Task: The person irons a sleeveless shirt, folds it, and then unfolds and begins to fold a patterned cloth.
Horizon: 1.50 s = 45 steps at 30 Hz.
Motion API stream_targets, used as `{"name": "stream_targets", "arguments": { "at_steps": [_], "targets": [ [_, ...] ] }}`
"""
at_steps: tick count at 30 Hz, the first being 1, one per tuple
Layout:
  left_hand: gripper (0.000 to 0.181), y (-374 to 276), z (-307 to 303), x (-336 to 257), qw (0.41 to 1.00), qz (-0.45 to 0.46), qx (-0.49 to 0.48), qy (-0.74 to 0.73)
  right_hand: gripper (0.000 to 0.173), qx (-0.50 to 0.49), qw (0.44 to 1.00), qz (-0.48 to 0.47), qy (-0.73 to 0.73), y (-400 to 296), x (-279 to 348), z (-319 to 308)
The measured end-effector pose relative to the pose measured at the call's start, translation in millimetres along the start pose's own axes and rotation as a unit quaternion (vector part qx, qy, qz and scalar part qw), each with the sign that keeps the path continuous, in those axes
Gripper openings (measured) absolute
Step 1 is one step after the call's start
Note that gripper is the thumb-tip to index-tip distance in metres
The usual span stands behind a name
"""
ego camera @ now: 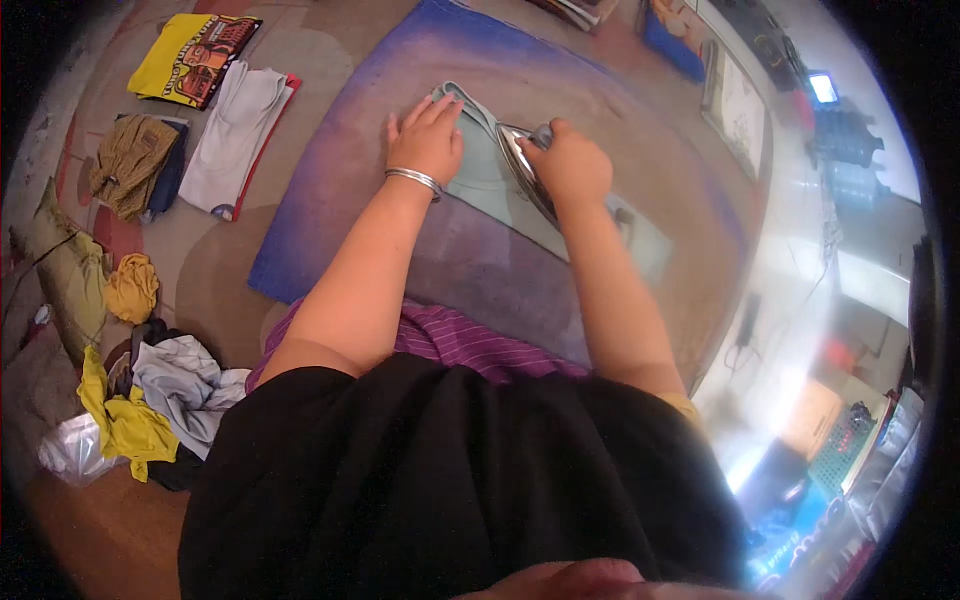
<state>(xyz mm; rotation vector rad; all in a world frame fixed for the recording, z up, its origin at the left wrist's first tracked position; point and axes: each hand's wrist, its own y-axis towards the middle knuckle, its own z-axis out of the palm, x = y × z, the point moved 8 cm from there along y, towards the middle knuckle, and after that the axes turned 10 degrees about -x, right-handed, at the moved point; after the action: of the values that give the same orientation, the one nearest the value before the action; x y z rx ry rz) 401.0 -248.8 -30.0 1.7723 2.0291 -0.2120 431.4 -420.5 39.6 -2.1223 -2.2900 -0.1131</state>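
A pale green folded garment (480,169) lies on a worn blue and brown mat (465,247) in front of me. My left hand (426,142) rests flat on its upper left part, fingers spread near the collar-like edge, with silver bangles at the wrist. My right hand (571,161) is closed around the handle of a clothes iron (525,165). The iron's metal plate sits on the garment, its tip close to the bunched edge at the top. My right forearm hides part of the garment's lower right end.
Folded clothes lie left of the mat: a yellow printed one (191,56), a white one (236,135) and a brown one (131,161). Crumpled clothes (176,382) are heaped at lower left. A power strip (748,319) and a green plastic basket (844,446) are at the right.
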Motion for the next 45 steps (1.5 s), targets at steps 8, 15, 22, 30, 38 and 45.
{"name": "stream_targets", "arguments": {
  "at_steps": [8, 15, 22, 30, 38, 45],
  "targets": [
    [0.039, 33.3, 21.2, 17.6, 0.991, 0.064, 0.008, 0.116, 0.046, -0.004, 1.0, 0.002, -0.025, 11.7, -10.5, -1.9],
    [0.033, 50.9, 19.2, 51.1, 1.0, -0.019, -0.005, 0.01, 0.051, 0.008, 1.0, 0.008, -0.023, -20.7, -49.5, -29.5],
    [0.033, 50.4, 16.0, 53.7, 0.999, 0.004, -0.047, -0.017, 0.042, -0.016, 0.983, -0.181, -0.005, -56.3, 3.5, -3.4],
    [0.032, 55.4, 14.4, 58.2, 0.998, -0.005, -0.05, -0.039, 0.037, 0.016, 0.97, -0.239, 0.04, -62.9, 48.4, 5.9],
    [0.035, 67.7, -2.7, 28.6, 0.998, -0.022, -0.017, -0.064, 0.043, 0.039, 0.992, -0.113, 0.04, -61.4, -15.7, -23.2],
    [0.047, 25.1, 41.3, -53.7, 0.98, 0.186, 0.052, 0.056, 0.057, -0.017, 0.994, 0.1, -0.047, -87.7, -119.6, -15.6]
  ]
}}
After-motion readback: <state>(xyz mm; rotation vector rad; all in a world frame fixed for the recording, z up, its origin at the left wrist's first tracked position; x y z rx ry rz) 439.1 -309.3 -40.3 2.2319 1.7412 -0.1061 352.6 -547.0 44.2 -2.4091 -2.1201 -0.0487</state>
